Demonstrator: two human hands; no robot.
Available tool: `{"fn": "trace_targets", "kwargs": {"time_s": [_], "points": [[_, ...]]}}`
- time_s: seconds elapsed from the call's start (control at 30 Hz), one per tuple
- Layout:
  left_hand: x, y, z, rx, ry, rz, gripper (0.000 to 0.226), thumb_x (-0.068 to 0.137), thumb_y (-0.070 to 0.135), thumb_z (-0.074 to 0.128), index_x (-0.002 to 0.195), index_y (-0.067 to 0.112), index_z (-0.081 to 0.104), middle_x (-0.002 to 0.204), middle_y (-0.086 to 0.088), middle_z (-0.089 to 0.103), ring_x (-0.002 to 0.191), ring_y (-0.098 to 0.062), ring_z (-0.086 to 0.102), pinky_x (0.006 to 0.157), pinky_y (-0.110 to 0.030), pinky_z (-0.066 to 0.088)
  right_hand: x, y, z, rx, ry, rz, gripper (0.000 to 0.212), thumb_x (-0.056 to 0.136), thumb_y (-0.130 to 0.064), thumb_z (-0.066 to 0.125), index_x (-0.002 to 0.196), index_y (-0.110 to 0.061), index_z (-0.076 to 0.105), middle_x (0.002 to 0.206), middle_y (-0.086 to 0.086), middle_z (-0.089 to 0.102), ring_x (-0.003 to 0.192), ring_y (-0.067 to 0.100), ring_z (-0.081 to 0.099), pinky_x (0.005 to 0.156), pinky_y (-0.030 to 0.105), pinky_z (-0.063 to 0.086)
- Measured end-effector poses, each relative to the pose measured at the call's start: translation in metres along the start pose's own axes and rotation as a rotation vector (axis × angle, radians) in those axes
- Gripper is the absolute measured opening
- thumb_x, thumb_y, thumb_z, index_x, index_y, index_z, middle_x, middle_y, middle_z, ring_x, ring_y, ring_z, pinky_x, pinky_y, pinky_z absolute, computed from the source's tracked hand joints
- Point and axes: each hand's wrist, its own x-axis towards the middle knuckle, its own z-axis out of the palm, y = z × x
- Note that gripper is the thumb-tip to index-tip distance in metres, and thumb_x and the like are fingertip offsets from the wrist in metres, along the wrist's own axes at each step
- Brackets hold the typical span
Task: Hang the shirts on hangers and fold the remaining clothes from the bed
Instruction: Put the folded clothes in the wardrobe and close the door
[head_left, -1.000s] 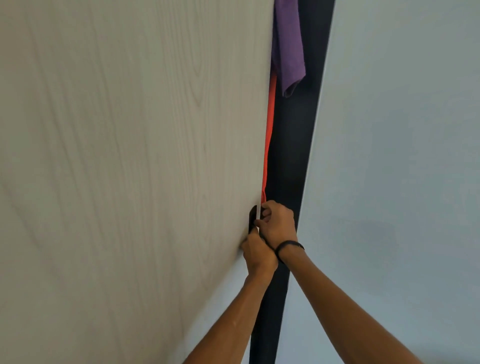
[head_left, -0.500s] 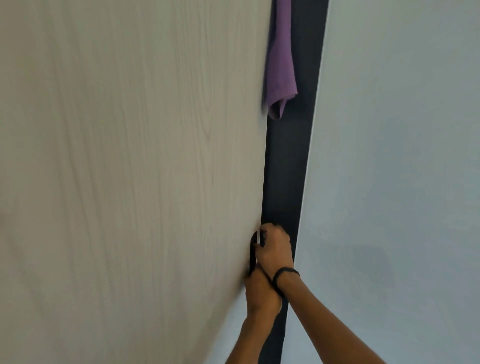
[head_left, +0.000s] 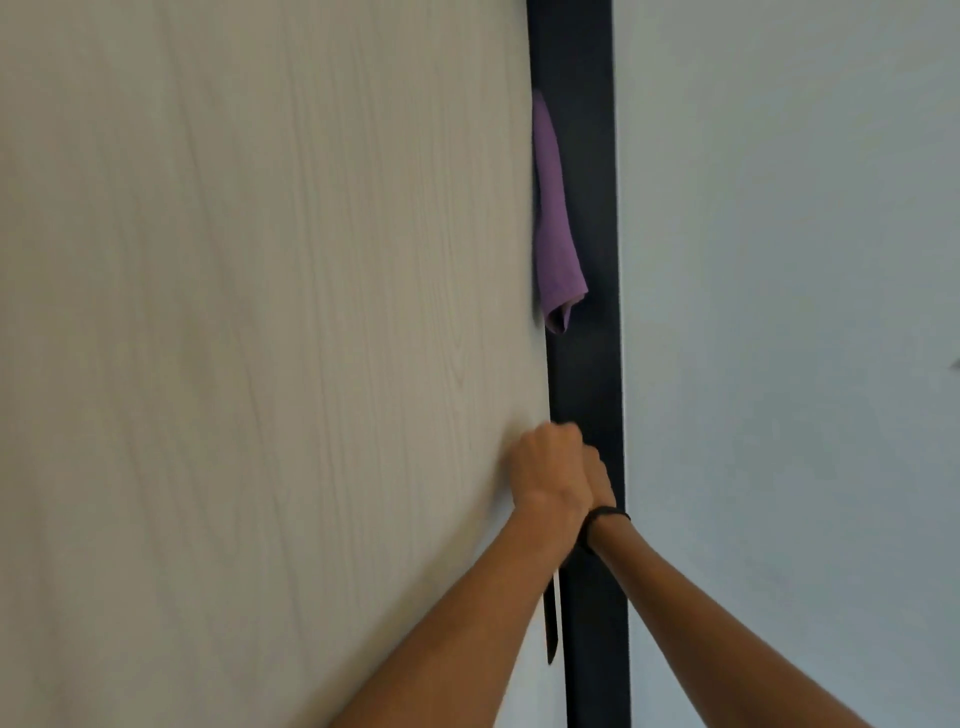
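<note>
A purple shirt sleeve (head_left: 557, 218) hangs out of the narrow dark gap (head_left: 584, 374) beside the light wood wardrobe door (head_left: 270, 338). The rest of the shirt is hidden behind the door. My left hand (head_left: 548, 467) is curled in a fist round the door's right edge, above the black handle strip (head_left: 551, 623). My right hand (head_left: 598, 475), with a black band at the wrist, sits just behind it at the same edge. Its fingers are mostly hidden by my left hand.
A pale blue-grey panel or wall (head_left: 789, 364) stands right of the dark gap. The wood door fills the whole left side of the view. No bed and no hangers are in sight.
The wood door has moved right and the gap has narrowed. The orange garment seen a second ago is now hidden. My left hand has come up over my right hand.
</note>
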Motion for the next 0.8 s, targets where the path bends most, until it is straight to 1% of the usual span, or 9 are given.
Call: {"fn": "trace_targets", "kwargs": {"time_s": [0.07, 0.13, 0.23, 0.3, 0.4, 0.5, 0.6, 0.7, 0.8], "points": [[0.032, -0.001, -0.033, 0.157, 0.158, 0.131, 0.021, 0.099, 0.015, 0.062, 0.119, 0.017, 0.06, 0.117, -0.009, 0.062, 0.111, -0.026, 0.057, 0.092, -0.035, 0.048, 0.012, -0.026, -0.03, 0.139, 0.028, -0.098, 0.017, 0.104, -0.018, 0.055, 0.087, -0.016, 0.055, 0.077, -0.005, 0.056, 0.063, 0.006, 0.051, 0.052, 0.017, 0.036], [0.066, -0.006, -0.072, 0.319, 0.317, 0.233, 0.036, 0.092, 0.02, 0.069, 0.125, 0.019, 0.054, 0.124, -0.009, 0.056, 0.118, -0.027, 0.048, 0.098, -0.037, 0.043, 0.026, -0.048, -0.056, 0.281, 0.092, -0.18, 0.002, 0.098, -0.012, 0.059, 0.1, -0.013, 0.06, 0.084, -0.002, 0.063, 0.076, 0.018, 0.063, 0.062, 0.023, 0.049], [0.111, -0.016, -0.13, 0.606, 0.457, 0.373, 0.062, 0.085, 0.026, 0.074, 0.14, 0.017, 0.045, 0.141, -0.012, 0.045, 0.133, -0.03, 0.041, 0.112, -0.046, 0.036, 0.05, -0.075, -0.08, 0.422, 0.141, -0.28, 0.042, 0.092, -0.003, 0.056, 0.131, -0.02, 0.057, 0.118, 0.005, 0.065, 0.108, 0.024, 0.063, 0.091, 0.037, 0.056], [0.138, -0.02, -0.158, 0.796, 0.432, 0.429, 0.07, 0.088, 0.031, 0.071, 0.148, 0.015, 0.04, 0.154, -0.012, 0.039, 0.145, -0.031, 0.033, 0.12, -0.052, 0.027, 0.062, -0.094, -0.094, 0.507, 0.199, -0.317, 0.049, 0.096, -0.006, 0.055, 0.143, -0.02, 0.05, 0.134, 0.007, 0.059, 0.116, 0.024, 0.06, 0.1, 0.04, 0.054], [0.168, -0.025, -0.178, 1.021, 0.367, 0.468, 0.069, 0.098, 0.037, 0.057, 0.157, 0.014, 0.031, 0.165, -0.011, 0.026, 0.155, -0.032, 0.017, 0.124, -0.058, 0.016, 0.078, -0.113, -0.103, 0.616, 0.449, -0.251, 0.038, 0.099, -0.021, 0.062, 0.134, -0.015, 0.047, 0.136, 0.009, 0.048, 0.111, 0.024, 0.055, 0.097, 0.041, 0.054], [0.193, -0.023, -0.185, 1.11, 0.299, 0.499, 0.068, 0.103, 0.039, 0.047, 0.162, 0.018, 0.02, 0.17, -0.009, 0.015, 0.158, -0.031, 0.008, 0.125, -0.059, 0.01, 0.092, -0.118, -0.111, 0.634, 0.608, -0.116, 0.056, 0.096, -0.021, 0.068, 0.145, -0.016, 0.041, 0.144, 0.012, 0.037, 0.126, 0.026, 0.045, 0.106, 0.04, 0.05], [0.215, -0.019, -0.182, 1.129, 0.232, 0.544, 0.064, 0.106, 0.042, 0.043, 0.163, 0.025, 0.019, 0.171, -0.006, 0.013, 0.158, -0.03, 0.008, 0.125, -0.058, 0.007, 0.103, -0.106, -0.102, 0.49, 0.756, -0.254, 0.055, 0.095, -0.02, 0.069, 0.145, -0.012, 0.046, 0.147, 0.014, 0.038, 0.135, 0.028, 0.041, 0.113, 0.042, 0.046], [0.235, -0.015, -0.182, 1.112, 0.199, 0.605, 0.056, 0.108, 0.043, 0.04, 0.16, 0.025, 0.027, 0.168, -0.006, 0.025, 0.155, -0.029, 0.022, 0.125, -0.056, 0.013, 0.113, -0.096, -0.089, 0.482, 0.628, -0.382, 0.052, 0.103, -0.02, 0.058, 0.151, -0.01, 0.043, 0.155, 0.012, 0.039, 0.145, 0.027, 0.036, 0.12, 0.042, 0.037], [0.248, -0.008, -0.186, 1.109, 0.152, 0.634, 0.051, 0.108, 0.048, 0.033, 0.151, 0.023, 0.044, 0.15, -0.005, 0.05, 0.138, -0.027, 0.048, 0.122, -0.055, 0.025, 0.118, -0.093, -0.081, 0.576, 0.451, -0.416, 0.056, 0.108, -0.028, 0.05, 0.159, -0.015, 0.031, 0.163, 0.006, 0.033, 0.149, 0.021, 0.031, 0.117, 0.029, 0.028]]}}
